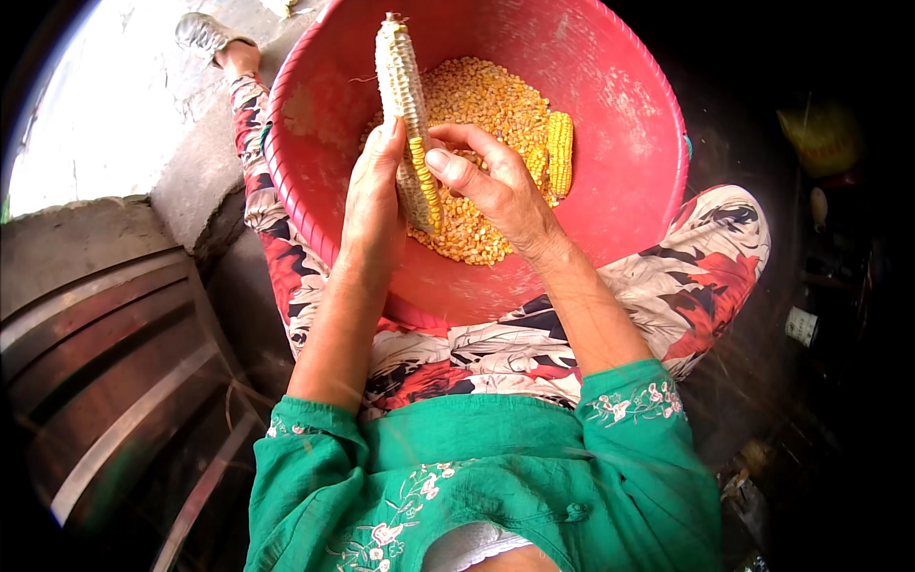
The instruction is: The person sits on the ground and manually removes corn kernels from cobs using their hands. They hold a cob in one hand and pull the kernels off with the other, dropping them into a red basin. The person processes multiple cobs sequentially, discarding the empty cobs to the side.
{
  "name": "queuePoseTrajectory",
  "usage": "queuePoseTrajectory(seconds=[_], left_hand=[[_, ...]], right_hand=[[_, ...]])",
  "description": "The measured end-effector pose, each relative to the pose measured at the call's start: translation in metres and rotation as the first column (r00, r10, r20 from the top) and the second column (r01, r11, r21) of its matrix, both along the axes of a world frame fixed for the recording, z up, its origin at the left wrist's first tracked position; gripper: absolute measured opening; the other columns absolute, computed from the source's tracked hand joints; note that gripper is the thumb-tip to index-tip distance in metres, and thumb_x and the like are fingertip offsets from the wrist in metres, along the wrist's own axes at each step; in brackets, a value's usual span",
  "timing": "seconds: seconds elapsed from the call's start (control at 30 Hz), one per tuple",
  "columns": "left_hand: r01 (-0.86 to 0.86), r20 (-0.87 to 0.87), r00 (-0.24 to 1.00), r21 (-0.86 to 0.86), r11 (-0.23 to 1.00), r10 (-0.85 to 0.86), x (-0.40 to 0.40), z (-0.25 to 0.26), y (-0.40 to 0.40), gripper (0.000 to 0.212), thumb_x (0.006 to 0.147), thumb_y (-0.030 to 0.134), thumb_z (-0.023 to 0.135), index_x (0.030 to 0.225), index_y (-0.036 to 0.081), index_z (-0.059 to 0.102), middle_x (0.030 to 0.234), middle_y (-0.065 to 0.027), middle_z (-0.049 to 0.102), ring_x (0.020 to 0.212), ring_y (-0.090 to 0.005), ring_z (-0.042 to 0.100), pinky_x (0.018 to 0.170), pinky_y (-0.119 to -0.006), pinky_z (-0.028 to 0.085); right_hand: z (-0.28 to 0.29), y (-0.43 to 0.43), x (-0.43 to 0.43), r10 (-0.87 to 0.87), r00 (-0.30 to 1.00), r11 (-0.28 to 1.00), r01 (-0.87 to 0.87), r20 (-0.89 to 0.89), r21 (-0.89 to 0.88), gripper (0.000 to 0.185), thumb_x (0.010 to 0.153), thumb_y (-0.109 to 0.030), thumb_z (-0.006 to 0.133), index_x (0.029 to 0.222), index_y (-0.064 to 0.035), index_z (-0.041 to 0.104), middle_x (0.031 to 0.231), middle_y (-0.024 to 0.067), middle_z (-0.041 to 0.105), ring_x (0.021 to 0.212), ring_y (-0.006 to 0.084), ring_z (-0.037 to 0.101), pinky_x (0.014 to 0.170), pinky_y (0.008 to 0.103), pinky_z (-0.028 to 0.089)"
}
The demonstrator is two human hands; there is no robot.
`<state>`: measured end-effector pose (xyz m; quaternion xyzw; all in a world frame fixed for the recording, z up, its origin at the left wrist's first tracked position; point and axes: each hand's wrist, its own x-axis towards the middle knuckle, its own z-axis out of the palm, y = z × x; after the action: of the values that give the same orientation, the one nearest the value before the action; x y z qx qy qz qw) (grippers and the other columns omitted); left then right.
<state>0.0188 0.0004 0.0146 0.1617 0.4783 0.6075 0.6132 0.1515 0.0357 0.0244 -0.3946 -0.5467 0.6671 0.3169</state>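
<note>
My left hand point(375, 189) is wrapped around a mostly bare corn cob point(402, 71), its thumb lying across the front. The cob stands tilted over the tub, stem end away from me. A single row of yellow kernels point(424, 182) remains along its lower side. Close to the right of that row is my right hand point(493, 182), thumb tip beside the kernels and index finger apart from it; the palm is hidden. Below both hands, loose corn kernels point(472, 93) cover the bottom of a red plastic tub point(615, 129). An ear of corn full of kernels point(561, 154) rests on them at the right.
The tub stands between my legs in patterned trousers point(708, 264). At the left are a slatted wooden panel point(107, 336) and a bright concrete floor point(114, 100). On the dark right side lie a yellow bag point(822, 139) and a labelled container point(801, 326).
</note>
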Motion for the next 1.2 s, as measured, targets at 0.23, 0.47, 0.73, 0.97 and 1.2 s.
queuePoseTrajectory(seconds=[0.23,0.47,0.73,0.97,1.2], left_hand=[[0.028,0.136,0.990,0.136,0.990,-0.047,-0.005,-0.008,-0.001,0.052,0.096,0.043,0.041,0.115,-0.005,0.047,0.106,-0.0165,0.059,0.095,-0.0249,0.058,0.085,-0.037,0.047],[-0.260,0.315,0.930,0.199,0.945,0.189,-0.010,0.005,-0.005,0.029,0.090,0.030,0.056,0.106,0.006,0.051,0.106,-0.0141,0.061,0.095,-0.0244,0.061,0.085,-0.039,0.048],[-0.257,0.490,0.854,0.102,0.961,0.176,-0.028,-0.009,0.001,0.038,0.084,0.047,0.065,0.072,0.016,0.047,0.064,0.0021,0.042,0.057,-0.0112,0.041,0.058,-0.029,0.037],[-0.267,0.513,0.837,0.077,0.961,0.191,-0.030,-0.012,0.003,0.037,0.086,0.043,0.064,0.070,0.017,0.044,0.059,0.0037,0.038,0.052,-0.0114,0.039,0.054,-0.029,0.037],[-0.294,0.471,0.853,0.076,0.953,0.225,-0.028,-0.011,0.002,0.038,0.087,0.042,0.064,0.068,0.018,0.042,0.058,0.0039,0.037,0.050,-0.0104,0.037,0.052,-0.028,0.036]], right_hand=[[-0.004,-0.007,-0.006,0.114,0.990,0.975,-0.128,-0.088,-0.182,0.055,0.090,-0.044,0.058,0.125,-0.0026,0.047,0.095,0.0048,0.059,0.085,0.0148,0.058,0.076,0.0283,0.048],[-0.001,-0.009,-0.002,0.127,0.946,0.966,-0.186,0.298,0.179,0.046,0.089,-0.044,0.058,0.103,-0.0001,0.056,0.086,0.0185,0.064,0.081,0.0302,0.065,0.069,0.0399,0.050],[0.003,-0.027,0.000,0.079,0.803,0.842,-0.371,0.591,0.391,0.043,0.090,-0.047,0.054,0.093,-0.0043,0.054,0.073,0.0216,0.060,0.074,0.0417,0.061,0.061,0.0480,0.047],[-0.004,-0.030,-0.004,0.085,0.866,0.896,-0.282,0.492,0.342,0.044,0.093,-0.044,0.048,0.085,-0.0019,0.054,0.069,0.0213,0.057,0.069,0.0355,0.062,0.060,0.0443,0.045],[-0.008,-0.031,-0.007,0.059,0.984,0.998,-0.059,0.167,0.000,0.049,0.100,-0.043,0.035,0.079,-0.0026,0.054,0.065,-0.0039,0.041,0.063,0.0089,0.040,0.060,0.0291,0.037]])
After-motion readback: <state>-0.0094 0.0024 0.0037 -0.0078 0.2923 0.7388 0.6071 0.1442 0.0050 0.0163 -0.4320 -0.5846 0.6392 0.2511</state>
